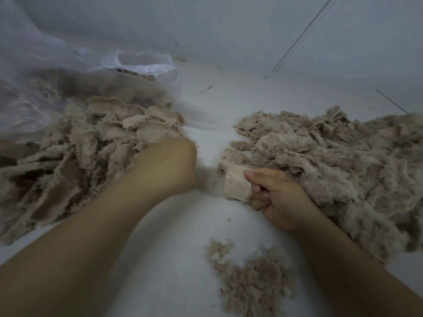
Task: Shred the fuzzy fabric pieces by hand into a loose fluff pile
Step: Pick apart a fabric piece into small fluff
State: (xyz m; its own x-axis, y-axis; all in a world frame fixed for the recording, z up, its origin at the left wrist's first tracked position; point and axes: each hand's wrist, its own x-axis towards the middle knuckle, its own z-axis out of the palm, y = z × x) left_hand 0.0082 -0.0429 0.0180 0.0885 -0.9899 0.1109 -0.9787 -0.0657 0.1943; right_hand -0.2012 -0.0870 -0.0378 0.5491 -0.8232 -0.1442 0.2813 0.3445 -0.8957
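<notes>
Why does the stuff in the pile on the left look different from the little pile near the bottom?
The left pile is big and heaped beside a clear plastic bag; the little fluff pile is small and low. The left pile is made of flat, ragged scraps showing smooth cloth backing; the fluff pile is loose wispy tufts with no backing showing. The left hand reaches into the left pile; no hand touches the fluff pile. Both are the same beige-brown and lie on the white surface.

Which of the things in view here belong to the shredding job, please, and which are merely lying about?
Part of the job:
- fabric scrap, pinched by the right hand
- left hand, reaching into the left fabric heap; its fingers are hidden
- right fabric heap
- small fluff pile

Lying about:
- clear plastic bag, some fabric inside
- white floor
- stray threads
</notes>
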